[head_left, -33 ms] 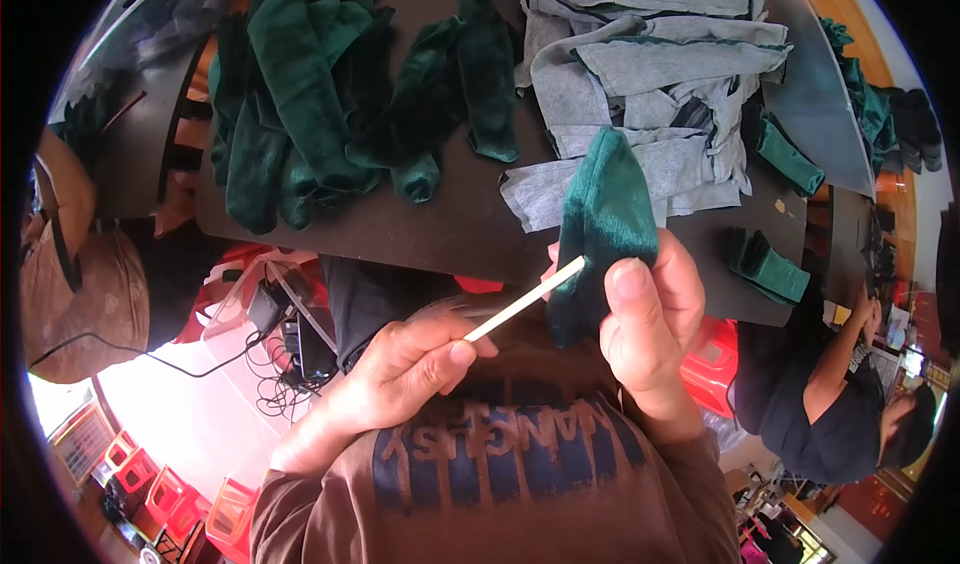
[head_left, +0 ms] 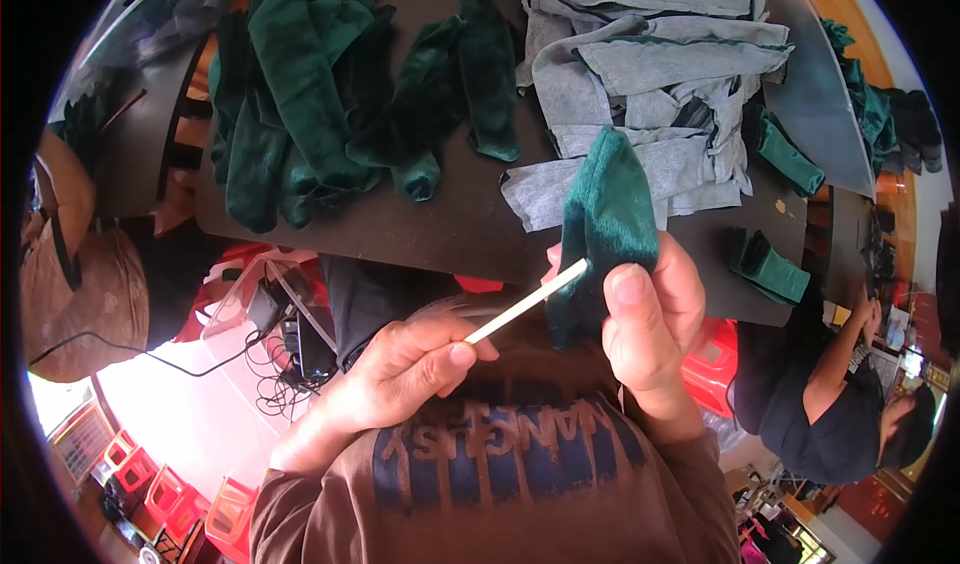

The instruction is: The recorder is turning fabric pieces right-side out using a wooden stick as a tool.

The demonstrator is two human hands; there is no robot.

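Note:
My left hand [head_left: 405,369] is closed round a pale wooden stick [head_left: 525,304] like a chopstick, whose far end points up and right. The stick's tip meets the side of a narrow green velvet piece [head_left: 615,199], which tapers to a blunt point at its top. Thumb and fingers of my right hand [head_left: 655,309] pinch the lower part of this piece and hold it upright over the table's near edge. Some of my right fingers are hidden behind the cloth.
On the dark table [head_left: 470,229], green velvet pieces [head_left: 300,94] lie at the left and a pile of grey cloth strips [head_left: 660,74] at the back right. Small green rolls [head_left: 785,154] sit near the right edge. Another person [head_left: 830,404] is at the right; red stools [head_left: 175,499] stand lower left.

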